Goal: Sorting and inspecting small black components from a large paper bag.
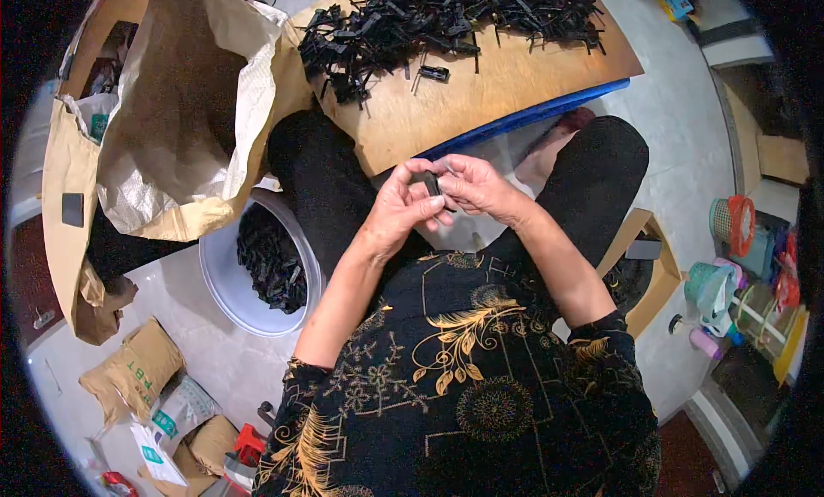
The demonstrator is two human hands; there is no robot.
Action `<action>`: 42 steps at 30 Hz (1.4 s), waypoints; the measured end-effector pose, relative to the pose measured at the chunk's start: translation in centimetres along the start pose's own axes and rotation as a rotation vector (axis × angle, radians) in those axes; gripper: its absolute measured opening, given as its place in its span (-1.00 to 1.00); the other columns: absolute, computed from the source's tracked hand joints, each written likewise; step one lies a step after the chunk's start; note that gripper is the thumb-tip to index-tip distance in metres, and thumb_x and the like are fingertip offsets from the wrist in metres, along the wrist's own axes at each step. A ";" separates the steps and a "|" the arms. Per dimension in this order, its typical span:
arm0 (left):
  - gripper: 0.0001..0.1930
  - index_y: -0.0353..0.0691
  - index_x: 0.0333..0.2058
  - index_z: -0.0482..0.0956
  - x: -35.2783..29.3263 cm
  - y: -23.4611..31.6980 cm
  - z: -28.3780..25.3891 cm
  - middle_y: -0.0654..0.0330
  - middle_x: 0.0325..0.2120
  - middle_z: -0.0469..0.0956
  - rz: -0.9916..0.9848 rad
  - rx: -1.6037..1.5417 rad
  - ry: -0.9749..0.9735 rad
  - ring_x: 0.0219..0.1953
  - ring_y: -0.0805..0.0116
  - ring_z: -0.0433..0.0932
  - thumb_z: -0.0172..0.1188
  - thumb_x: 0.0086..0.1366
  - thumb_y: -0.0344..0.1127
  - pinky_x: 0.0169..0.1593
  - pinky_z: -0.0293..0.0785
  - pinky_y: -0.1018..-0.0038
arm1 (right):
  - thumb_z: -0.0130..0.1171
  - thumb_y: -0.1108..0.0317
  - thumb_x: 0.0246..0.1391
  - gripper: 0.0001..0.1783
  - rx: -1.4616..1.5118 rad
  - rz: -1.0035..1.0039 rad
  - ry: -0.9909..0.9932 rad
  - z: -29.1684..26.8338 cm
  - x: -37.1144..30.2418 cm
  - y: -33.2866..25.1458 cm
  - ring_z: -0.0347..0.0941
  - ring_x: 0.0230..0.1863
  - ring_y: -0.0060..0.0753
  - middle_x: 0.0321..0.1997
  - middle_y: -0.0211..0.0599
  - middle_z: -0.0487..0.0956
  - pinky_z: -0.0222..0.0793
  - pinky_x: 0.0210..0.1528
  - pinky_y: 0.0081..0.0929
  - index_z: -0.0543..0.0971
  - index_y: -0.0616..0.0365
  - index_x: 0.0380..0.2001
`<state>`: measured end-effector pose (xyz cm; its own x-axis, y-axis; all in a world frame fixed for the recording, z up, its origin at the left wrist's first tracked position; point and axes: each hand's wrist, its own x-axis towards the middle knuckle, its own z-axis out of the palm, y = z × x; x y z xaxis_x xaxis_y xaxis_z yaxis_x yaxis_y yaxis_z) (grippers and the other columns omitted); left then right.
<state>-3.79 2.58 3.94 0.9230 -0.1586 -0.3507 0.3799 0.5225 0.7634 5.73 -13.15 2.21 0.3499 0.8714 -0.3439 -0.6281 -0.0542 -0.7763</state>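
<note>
In front of my lap, my left hand point(405, 203) and my right hand point(477, 188) meet with their fingertips together. Between them is a small black plastic part point(432, 183), partly covered by the fingers. The left thumb and fingers grip it from the left, while the right fingers pinch its other side. Beyond the hands, a tangled heap of thin black plastic parts point(455, 21) covers the far side of a wooden board point(515, 76). One loose black part point(434, 73) lies apart from the heap, nearer to me.
A large open paper sack point(249, 76) stands at the left. Below it, a white bucket point(225, 304) holds many short black parts point(273, 261). Stuffed brown bags point(137, 368) lie at the lower left. A cardboard box point(659, 278) and plastic baskets point(730, 222) are at the right.
</note>
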 end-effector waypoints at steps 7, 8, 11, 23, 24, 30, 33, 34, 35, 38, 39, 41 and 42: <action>-0.59 -0.18 -0.07 0.18 1.2 -0.5 0.0 0.19 -0.50 0.48 0.037 0.225 0.232 -0.52 0.45 0.52 0.12 0.13 -0.50 -0.51 0.41 0.64 | -0.16 0.12 0.20 -0.75 -0.157 -0.143 0.139 0.3 0.5 0.9 -0.02 -0.72 -0.81 -0.69 -0.64 0.18 -0.13 -0.72 -0.78 0.33 0.07 -0.26; -0.60 -0.19 -0.08 0.19 1.4 -0.5 0.0 0.20 -0.52 0.47 0.050 0.283 0.257 -0.53 0.46 0.52 0.12 0.13 -0.51 -0.52 0.41 0.64 | -0.16 0.12 0.20 -0.75 -0.154 -0.141 0.140 0.2 0.6 1.0 -0.02 -0.72 -0.81 -0.69 -0.64 0.18 -0.13 -0.72 -0.78 0.33 0.07 -0.26; -0.61 -0.20 -0.09 0.18 1.7 -0.7 -0.3 0.20 -0.53 0.46 0.050 0.358 0.272 -0.55 0.47 0.50 0.11 0.12 -0.53 -0.53 0.39 0.63 | -0.18 0.12 0.21 -0.74 -0.276 -0.115 0.119 0.0 0.7 1.2 0.00 -0.70 -0.80 -0.68 -0.62 0.19 -0.09 -0.70 -0.77 0.33 0.07 -0.27; -0.67 -0.21 -0.20 0.16 2.4 -1.1 -0.8 0.24 -0.63 0.41 0.007 0.609 0.308 -0.60 0.50 0.48 0.08 0.12 -0.55 -0.57 0.39 0.61 | -0.16 0.17 0.20 -0.75 -0.394 -0.084 0.138 -0.2 1.7 2.3 0.13 -0.55 -0.74 -0.56 -0.55 0.26 0.09 -0.54 -0.73 0.36 0.13 -0.29; -0.67 -0.21 -0.20 0.16 2.4 -1.1 -0.8 0.24 -0.63 0.41 0.005 0.608 0.310 -0.60 0.50 0.48 0.08 0.12 -0.55 -0.57 0.39 0.61 | -0.16 0.17 0.20 -0.75 -0.435 -0.087 0.142 -0.1 1.8 2.1 0.15 -0.55 -0.73 -0.55 -0.53 0.27 0.11 -0.53 -0.71 0.36 0.14 -0.29; -0.69 -0.23 -0.21 0.18 2.7 -1.0 -0.4 0.26 -0.62 0.38 0.046 0.638 0.319 -0.59 0.51 0.47 0.09 0.12 -0.55 -0.57 0.38 0.61 | -0.17 0.20 0.21 -0.75 -0.510 -0.134 0.170 -0.4 2.0 2.7 0.19 -0.53 -0.68 -0.56 -0.50 0.28 0.17 -0.49 -0.64 0.37 0.17 -0.32; -0.70 -0.22 -0.20 0.19 2.7 -1.1 -0.6 0.28 -0.63 0.36 0.016 0.599 0.333 -0.59 0.51 0.47 0.08 0.12 -0.55 -0.56 0.38 0.61 | -0.17 0.23 0.21 -0.76 -0.530 -0.142 0.179 -0.3 2.1 2.7 0.20 -0.53 -0.66 -0.57 -0.49 0.28 0.18 -0.47 -0.63 0.37 0.18 -0.34; -0.69 -0.22 -0.20 0.20 2.8 -1.2 -0.5 0.26 -0.64 0.36 0.029 0.637 0.345 -0.60 0.51 0.46 0.09 0.12 -0.53 -0.56 0.37 0.59 | -0.17 0.24 0.20 -0.77 -0.545 -0.148 0.188 -0.2 2.2 2.8 0.20 -0.53 -0.66 -0.58 -0.48 0.28 0.18 -0.47 -0.63 0.37 0.19 -0.34; -0.69 -0.22 -0.20 0.20 2.8 -1.2 -0.5 0.25 -0.65 0.35 0.042 0.675 0.357 -0.61 0.51 0.46 0.10 0.11 -0.52 -0.56 0.36 0.57 | -0.17 0.24 0.20 -0.77 -0.544 -0.144 0.189 -0.3 2.3 2.9 0.20 -0.53 -0.66 -0.58 -0.48 0.28 0.18 -0.47 -0.63 0.37 0.19 -0.34; -0.68 -0.21 -0.20 0.22 3.0 -0.7 -0.1 0.19 -0.66 0.36 0.073 0.849 0.384 -0.64 0.49 0.42 0.13 0.08 -0.48 -0.56 0.34 0.52 | -0.14 0.29 0.19 -0.80 -0.635 -0.190 0.255 -0.6 2.6 3.4 0.22 -0.53 -0.59 -0.58 -0.40 0.29 0.21 -0.46 -0.57 0.37 0.21 -0.35; -0.68 -0.21 -0.20 0.22 3.2 -1.0 -0.1 0.19 -0.66 0.36 0.070 0.845 0.376 -0.64 0.49 0.42 0.13 0.08 -0.48 -0.56 0.34 0.52 | -0.14 0.31 0.18 -0.81 -0.687 -0.210 0.284 -0.7 2.7 3.6 0.23 -0.53 -0.56 -0.58 -0.36 0.30 0.22 -0.45 -0.54 0.37 0.22 -0.35; -0.67 -0.21 -0.20 0.24 3.4 -1.5 -0.5 0.15 -0.66 0.37 0.127 0.894 0.435 -0.67 0.46 0.37 0.14 0.06 -0.46 -0.57 0.32 0.48 | -0.13 0.33 0.17 -0.82 -0.734 -0.234 0.304 -0.5 3.1 3.7 0.24 -0.53 -0.52 -0.57 -0.32 0.30 0.23 -0.44 -0.51 0.36 0.23 -0.35; -0.67 -0.21 -0.20 0.24 3.5 -1.9 -0.7 0.15 -0.66 0.37 0.126 0.897 0.435 -0.67 0.46 0.37 0.14 0.06 -0.46 -0.57 0.32 0.48 | -0.13 0.32 0.15 -0.83 -0.727 -0.260 0.334 -0.4 3.3 3.7 0.27 -0.50 -0.20 -0.55 -0.15 0.33 0.24 -0.44 -0.39 0.35 0.22 -0.38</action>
<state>-1.36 1.59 0.91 0.9249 0.2679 -0.2699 0.3526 -0.3383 0.8725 4.84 -10.68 -1.99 0.6806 0.7158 -0.1562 0.0654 -0.2716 -0.9602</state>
